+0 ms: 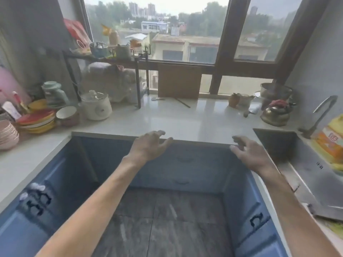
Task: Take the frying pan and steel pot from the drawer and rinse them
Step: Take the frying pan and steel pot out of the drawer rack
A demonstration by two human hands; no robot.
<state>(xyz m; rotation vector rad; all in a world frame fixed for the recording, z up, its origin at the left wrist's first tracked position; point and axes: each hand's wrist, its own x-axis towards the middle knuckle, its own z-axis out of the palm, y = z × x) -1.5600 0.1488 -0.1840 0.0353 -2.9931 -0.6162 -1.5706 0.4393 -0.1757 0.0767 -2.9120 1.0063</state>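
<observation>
Both my arms reach forward over the floor toward blue drawers (182, 160) under the white countertop (185, 121). My left hand (148, 145) hovers at the counter's front edge, fingers spread, holding nothing. My right hand (248, 153) is to its right at the same height, fingers apart and empty. The drawers look shut, with curved handles. No frying pan or steel pot shows. A steel sink (304, 164) with a curved tap (323, 114) sits at the right.
Stacked plates (37, 119) and bowls, a white cooker (96, 106) and a black rack (104, 71) crowd the left counter. A kettle (275, 115) and a metal pot (274, 91) stand near the tap. A yellow packet (330, 141) lies by the sink. A board (179, 80) leans on the window.
</observation>
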